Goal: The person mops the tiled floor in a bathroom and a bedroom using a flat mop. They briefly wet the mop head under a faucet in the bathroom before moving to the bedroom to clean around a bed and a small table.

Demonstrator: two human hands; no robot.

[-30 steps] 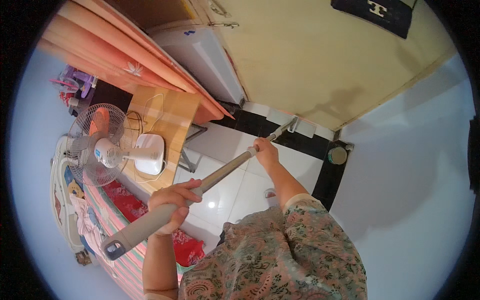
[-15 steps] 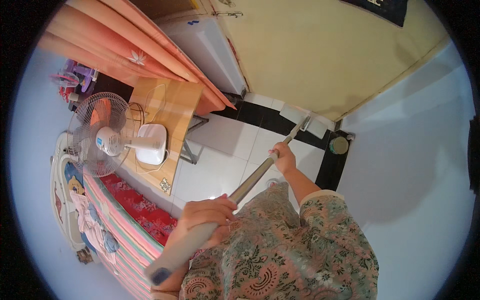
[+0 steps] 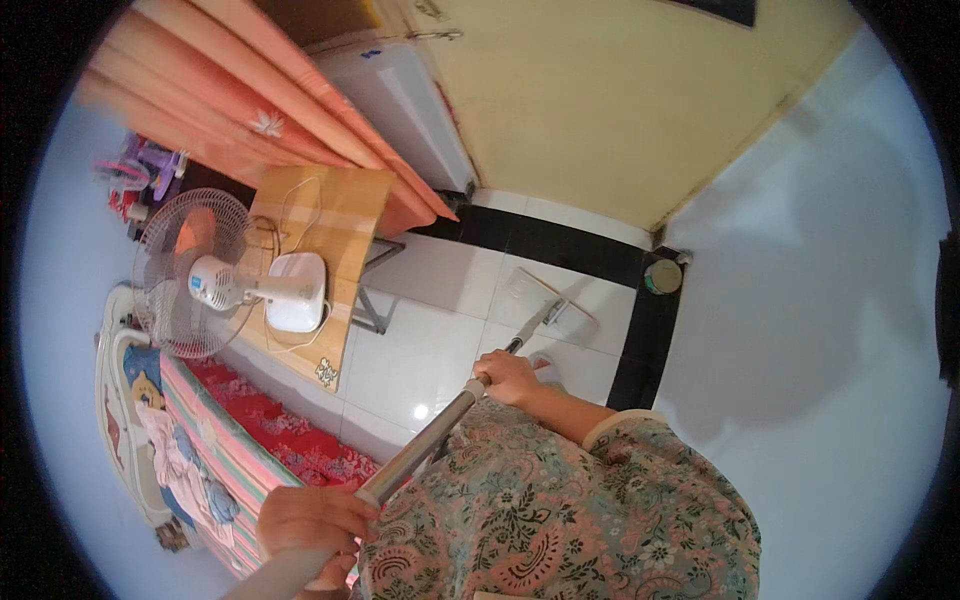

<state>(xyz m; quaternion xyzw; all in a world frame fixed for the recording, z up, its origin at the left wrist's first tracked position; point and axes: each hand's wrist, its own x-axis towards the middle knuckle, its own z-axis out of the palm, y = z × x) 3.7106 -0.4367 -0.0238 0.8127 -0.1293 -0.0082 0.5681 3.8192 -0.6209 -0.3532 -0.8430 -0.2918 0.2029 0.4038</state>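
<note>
White tiled floor (image 3: 440, 350) with a black border strip, yellow wall beyond, and a mop at work on it.

Both hands are clamped on the long grey mop handle (image 3: 440, 425): the right hand (image 3: 508, 378) is wrapped shut around it partway down, the left hand (image 3: 312, 522) is closed round the upper end near the bottom edge of the view. Handle slants down to the flat mop head (image 3: 548, 300), which lies on the tiles just short of the black strip. Off to the left, a white fan (image 3: 215, 280) stands on a wooden surface (image 3: 345, 205), cord trailing across it, peach curtains (image 3: 250, 110) hanging behind. Patterned bedding (image 3: 200, 440) runs along the lower left. Small round container (image 3: 662, 277) sits in the far corner of the floor.
</note>
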